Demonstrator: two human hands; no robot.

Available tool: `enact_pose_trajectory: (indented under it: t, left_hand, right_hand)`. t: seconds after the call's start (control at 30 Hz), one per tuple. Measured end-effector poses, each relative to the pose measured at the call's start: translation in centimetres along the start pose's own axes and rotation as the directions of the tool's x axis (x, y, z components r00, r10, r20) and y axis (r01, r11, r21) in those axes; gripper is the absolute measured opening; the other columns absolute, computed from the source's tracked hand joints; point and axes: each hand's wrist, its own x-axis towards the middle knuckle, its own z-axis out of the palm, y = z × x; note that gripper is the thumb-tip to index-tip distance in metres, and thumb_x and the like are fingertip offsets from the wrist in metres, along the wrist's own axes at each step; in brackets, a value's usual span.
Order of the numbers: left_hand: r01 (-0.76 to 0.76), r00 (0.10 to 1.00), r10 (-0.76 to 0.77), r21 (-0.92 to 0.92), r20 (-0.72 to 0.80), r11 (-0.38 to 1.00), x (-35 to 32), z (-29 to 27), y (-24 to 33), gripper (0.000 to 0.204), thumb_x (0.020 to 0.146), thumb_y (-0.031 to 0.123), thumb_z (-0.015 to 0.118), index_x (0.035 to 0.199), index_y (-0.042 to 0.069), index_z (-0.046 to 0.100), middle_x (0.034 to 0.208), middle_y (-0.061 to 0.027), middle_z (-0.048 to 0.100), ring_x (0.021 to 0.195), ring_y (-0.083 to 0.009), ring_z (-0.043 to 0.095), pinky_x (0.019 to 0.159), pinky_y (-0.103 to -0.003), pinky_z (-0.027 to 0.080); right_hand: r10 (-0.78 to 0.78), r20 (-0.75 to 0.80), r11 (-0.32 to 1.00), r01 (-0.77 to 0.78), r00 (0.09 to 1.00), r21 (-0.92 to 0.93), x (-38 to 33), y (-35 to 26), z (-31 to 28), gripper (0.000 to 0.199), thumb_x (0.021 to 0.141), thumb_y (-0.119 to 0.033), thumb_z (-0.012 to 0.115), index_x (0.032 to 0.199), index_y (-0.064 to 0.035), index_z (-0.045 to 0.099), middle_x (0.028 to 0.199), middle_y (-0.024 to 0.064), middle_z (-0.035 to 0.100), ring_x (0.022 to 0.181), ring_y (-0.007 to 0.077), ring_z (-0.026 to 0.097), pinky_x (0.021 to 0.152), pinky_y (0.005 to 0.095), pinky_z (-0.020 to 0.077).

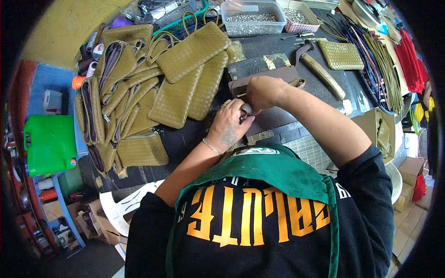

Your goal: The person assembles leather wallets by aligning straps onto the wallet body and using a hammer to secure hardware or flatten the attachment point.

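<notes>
At the middle of the bench, my left hand (228, 123) is closed around a small dark tool with a rounded grey end (245, 110). My right hand (266, 92) is curled down right beside it, its fingertips mostly hidden behind the knuckles, so what it grips does not show. Under and behind both hands lies a brown flat-sided block or panel (273, 119). An olive strap loop (298, 83) sticks out past my right wrist. Just beyond is a hammer (322, 74) with a worn wooden handle.
Olive woven pouches (178, 99) are heaped at the left. A clear tub of small metal parts (252, 18) and a checked box (299, 21) stand at the back. Another woven pouch (340, 55) and bundled cords (384, 69) lie right. A green container (50, 144) is far left.
</notes>
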Motion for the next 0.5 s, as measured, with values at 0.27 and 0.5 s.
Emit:
enact_pose_trajectory:
  t: [0.27,0.5]
  left_hand:
    - [-0.217,0.974,0.226,0.199,-0.027,0.956,0.1,-0.1,0.3,0.023,0.066,0.006,0.065,0.072,0.002,0.043,0.068,-0.0122,0.046,0.069,-0.0309,0.049,0.063,-0.038,0.042]
    - [-0.235,0.97,0.243,0.19,-0.019,0.953,0.1,-0.1,0.2,0.021,0.066,0.004,0.065,0.072,0.001,0.045,0.07,-0.0129,0.046,0.071,-0.0307,0.048,0.063,-0.038,0.041]
  right_hand:
    - [-0.424,-0.48,0.825,0.546,0.768,0.145,-1.7,3.7,2.9,0.019,0.061,-0.018,0.07,0.078,-0.01,0.064,0.078,0.0043,0.061,0.081,0.0254,0.057,0.072,0.0375,0.0448]
    - [-0.65,-0.569,0.677,0.724,0.503,-0.132,-1.7,4.6,4.4,0.011,0.065,-0.011,0.066,0.075,-0.0081,0.063,0.082,0.0038,0.059,0.079,0.0234,0.054,0.072,0.0347,0.0447]
